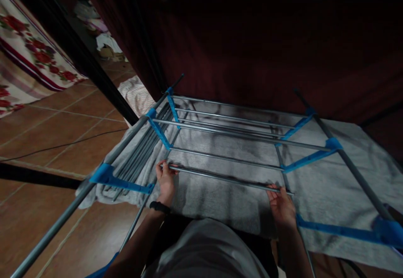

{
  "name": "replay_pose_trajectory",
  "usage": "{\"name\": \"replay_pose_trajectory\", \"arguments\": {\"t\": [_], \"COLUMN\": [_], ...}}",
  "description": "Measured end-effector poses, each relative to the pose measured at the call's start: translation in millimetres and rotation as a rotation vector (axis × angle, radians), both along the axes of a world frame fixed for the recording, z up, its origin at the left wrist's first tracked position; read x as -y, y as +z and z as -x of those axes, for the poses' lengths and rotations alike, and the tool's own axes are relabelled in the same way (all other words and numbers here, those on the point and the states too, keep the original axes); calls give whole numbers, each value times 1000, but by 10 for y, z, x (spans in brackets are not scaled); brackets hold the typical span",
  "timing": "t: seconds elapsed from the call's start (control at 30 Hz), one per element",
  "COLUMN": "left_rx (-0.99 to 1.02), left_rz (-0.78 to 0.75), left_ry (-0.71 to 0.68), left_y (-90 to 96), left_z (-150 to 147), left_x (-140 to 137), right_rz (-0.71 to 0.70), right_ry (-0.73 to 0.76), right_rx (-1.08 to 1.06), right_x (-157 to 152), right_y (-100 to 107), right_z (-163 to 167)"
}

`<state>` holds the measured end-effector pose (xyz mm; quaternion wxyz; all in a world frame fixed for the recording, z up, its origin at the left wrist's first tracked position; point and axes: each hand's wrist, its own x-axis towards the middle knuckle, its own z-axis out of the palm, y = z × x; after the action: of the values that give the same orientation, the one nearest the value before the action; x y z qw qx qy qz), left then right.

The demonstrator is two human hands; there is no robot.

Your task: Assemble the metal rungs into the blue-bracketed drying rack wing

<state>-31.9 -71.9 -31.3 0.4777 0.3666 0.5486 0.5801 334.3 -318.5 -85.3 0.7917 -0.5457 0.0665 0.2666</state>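
Observation:
A thin grey metal rod [220, 176] lies level across the front of me, one end in each hand. My left hand [166, 179] pinches its left end, close to a blue bracket of the frame. At the other end, the fingers of my right hand [281, 202] are closed round it. Around both hands stands a rack frame of thick grey tubes [126, 141] and blue plastic brackets [160, 133]. Several rods [226, 158] span the brackets beyond the held one. Two nearer brackets, a left one [122, 182] and a right one [340, 229], have no rod between them.
Several loose grey rods [138, 160] lie bundled on the left of the grey cloth-covered surface [321, 185]. A dark red curtain [252, 51] hangs behind. Brown tiled floor [72, 139] with a black cable [85, 137] and dark poles [94, 76] is at left.

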Motion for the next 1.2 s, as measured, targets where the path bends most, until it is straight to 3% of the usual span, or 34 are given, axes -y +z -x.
{"name": "replay_pose_trajectory", "arguments": {"t": [0.57,0.93,1.2], "left_rx": [-6,-217,-272], "left_rz": [-29,-5,-162], "left_ry": [55,124,59], "left_y": [-11,-26,15], "left_z": [-29,-11,-61], "left_x": [-13,-48,52], "right_rz": [-115,-165,-157], "right_ry": [-49,-80,-74], "right_rx": [-57,-41,-54], "right_x": [-58,-127,-168], "right_y": [210,196,199], "right_z": [139,150,149]}}
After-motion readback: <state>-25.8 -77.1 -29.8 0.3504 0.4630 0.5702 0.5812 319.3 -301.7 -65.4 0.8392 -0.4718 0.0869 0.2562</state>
